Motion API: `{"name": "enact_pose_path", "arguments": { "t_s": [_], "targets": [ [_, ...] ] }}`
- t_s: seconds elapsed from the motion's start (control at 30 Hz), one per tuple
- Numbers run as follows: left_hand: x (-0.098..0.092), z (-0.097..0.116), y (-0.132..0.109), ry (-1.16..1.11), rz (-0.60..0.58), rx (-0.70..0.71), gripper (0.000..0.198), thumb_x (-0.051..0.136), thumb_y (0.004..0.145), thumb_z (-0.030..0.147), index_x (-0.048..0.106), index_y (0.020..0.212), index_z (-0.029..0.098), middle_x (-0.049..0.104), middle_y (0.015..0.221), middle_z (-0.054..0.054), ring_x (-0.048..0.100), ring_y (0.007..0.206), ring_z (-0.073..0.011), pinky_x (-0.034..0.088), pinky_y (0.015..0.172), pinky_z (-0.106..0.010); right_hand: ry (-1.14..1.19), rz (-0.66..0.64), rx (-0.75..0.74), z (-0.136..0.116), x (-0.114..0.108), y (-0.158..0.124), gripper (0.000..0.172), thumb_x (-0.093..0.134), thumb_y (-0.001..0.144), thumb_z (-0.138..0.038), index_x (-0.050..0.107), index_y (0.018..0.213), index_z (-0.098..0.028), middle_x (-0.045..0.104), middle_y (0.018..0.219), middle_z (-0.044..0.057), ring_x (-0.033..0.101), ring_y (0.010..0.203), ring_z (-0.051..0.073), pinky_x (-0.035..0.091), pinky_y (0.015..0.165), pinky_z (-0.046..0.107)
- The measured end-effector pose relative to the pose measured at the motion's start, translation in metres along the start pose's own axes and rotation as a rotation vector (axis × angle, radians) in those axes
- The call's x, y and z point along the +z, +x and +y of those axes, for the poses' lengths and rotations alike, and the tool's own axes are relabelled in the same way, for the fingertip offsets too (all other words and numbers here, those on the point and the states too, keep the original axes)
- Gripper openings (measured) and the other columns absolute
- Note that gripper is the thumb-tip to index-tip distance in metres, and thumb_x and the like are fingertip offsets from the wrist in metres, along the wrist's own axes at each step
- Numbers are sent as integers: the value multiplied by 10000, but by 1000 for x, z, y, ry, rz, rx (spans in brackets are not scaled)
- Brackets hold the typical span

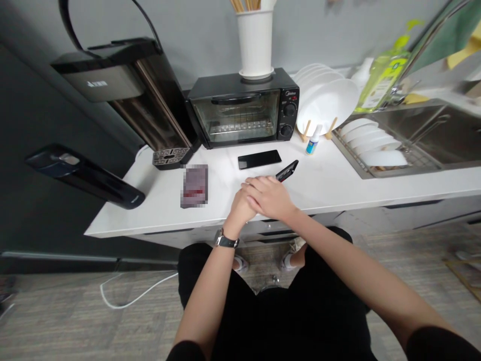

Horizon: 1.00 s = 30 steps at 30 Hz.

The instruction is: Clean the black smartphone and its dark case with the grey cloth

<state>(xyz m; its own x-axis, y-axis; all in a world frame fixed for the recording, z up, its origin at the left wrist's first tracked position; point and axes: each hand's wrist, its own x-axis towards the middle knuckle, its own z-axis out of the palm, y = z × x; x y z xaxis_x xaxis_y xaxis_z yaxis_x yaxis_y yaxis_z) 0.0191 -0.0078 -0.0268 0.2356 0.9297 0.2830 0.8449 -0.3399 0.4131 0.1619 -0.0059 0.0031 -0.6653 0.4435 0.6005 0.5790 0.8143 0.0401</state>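
My right hand lies over my left hand at the front of the white counter. A black phone sticks out tilted from under the hands and they seem to hold it together. The left fingers are mostly hidden under the right hand; a watch is on the left wrist. A second black phone lies flat on the counter just behind the hands. A blurred dark red card-like item lies to the left.
A black toaster oven with a white utensil holder on top stands at the back. A black coffee machine is at left. White plates, a small bottle, a green soap bottle and a sink are at right.
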Motion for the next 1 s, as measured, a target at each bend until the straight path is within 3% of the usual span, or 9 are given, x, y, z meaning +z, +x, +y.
{"name": "enact_pose_path", "arguments": {
  "t_s": [0.1, 0.17, 0.3, 0.37, 0.5, 0.63, 0.77, 0.9, 1.0],
  "targets": [
    [-9, 7, 2, -31, -37, 11, 213, 540, 964, 203, 748, 939, 161, 770, 908, -114, 719, 830, -243, 518, 753, -305, -34, -15, 159, 40, -7, -5, 408, 364, 1078, -368, 712, 1065, -154, 730, 950, 112, 591, 895, 271, 358, 804, 411],
    [-14, 12, 2, -81, -37, 22, 282, 501, 1031, 307, 756, 1038, 185, 777, 917, -91, 719, 824, -233, 509, 748, -294, -61, -7, 314, 67, -12, -7, 452, 327, 1073, -327, 702, 879, -164, 701, 821, 116, 588, 820, 270, 355, 783, 411],
    [-18, 17, 2, -178, -22, 39, 341, 474, 1060, 401, 733, 1194, 223, 785, 951, -69, 722, 854, -230, 501, 762, -286, -95, 32, 481, 89, -16, -6, 451, 331, 1050, -259, 682, 785, -162, 708, 789, 130, 607, 790, 272, 386, 858, 432],
    [-16, 15, 2, -169, -25, 23, 320, 480, 1055, 372, 747, 1128, 211, 784, 944, -77, 721, 856, -234, 506, 775, -295, -53, 76, 454, 73, -13, -1, 430, 341, 1045, -229, 701, 819, -162, 740, 859, 125, 635, 879, 275, 387, 947, 442],
    [-6, 5, 3, -97, -47, -58, 161, 584, 930, 158, 744, 919, 145, 772, 917, -129, 715, 857, -265, 533, 798, -337, 109, 74, 303, 8, 0, 14, 383, 374, 1045, -209, 736, 930, -163, 767, 976, 95, 648, 987, 260, 395, 965, 420],
    [-2, -3, 3, -79, -54, -52, 179, 599, 861, 72, 729, 975, 118, 768, 1028, -153, 710, 972, -272, 547, 878, -351, 106, 46, 195, -22, 4, 17, 367, 391, 1064, -246, 740, 1034, -136, 766, 1056, 106, 640, 996, 260, 387, 892, 417],
    [-9, 2, 2, -95, -71, 0, 179, 572, 949, 164, 747, 979, 138, 781, 973, -131, 734, 923, -265, 553, 857, -331, 49, -33, 204, 23, -7, 3, 440, 345, 1080, -287, 750, 977, -151, 762, 943, 106, 636, 890, 252, 370, 825, 402],
    [-16, 13, 1, -171, -36, 86, 325, 485, 1059, 341, 740, 1189, 186, 786, 1153, -114, 738, 1060, -266, 541, 959, -343, -78, -35, 462, 82, -19, -16, 478, 330, 1059, -257, 753, 882, -122, 742, 836, 143, 631, 790, 265, 372, 788, 401],
    [-15, 15, 2, -209, -9, 147, 347, 471, 1066, 323, 697, 1310, 221, 734, 1322, -94, 703, 1192, -262, 516, 1047, -361, -87, -1, 532, 88, -19, -20, 455, 354, 1044, -236, 747, 847, -118, 743, 841, 154, 640, 808, 275, 387, 820, 407]
  ]
}}
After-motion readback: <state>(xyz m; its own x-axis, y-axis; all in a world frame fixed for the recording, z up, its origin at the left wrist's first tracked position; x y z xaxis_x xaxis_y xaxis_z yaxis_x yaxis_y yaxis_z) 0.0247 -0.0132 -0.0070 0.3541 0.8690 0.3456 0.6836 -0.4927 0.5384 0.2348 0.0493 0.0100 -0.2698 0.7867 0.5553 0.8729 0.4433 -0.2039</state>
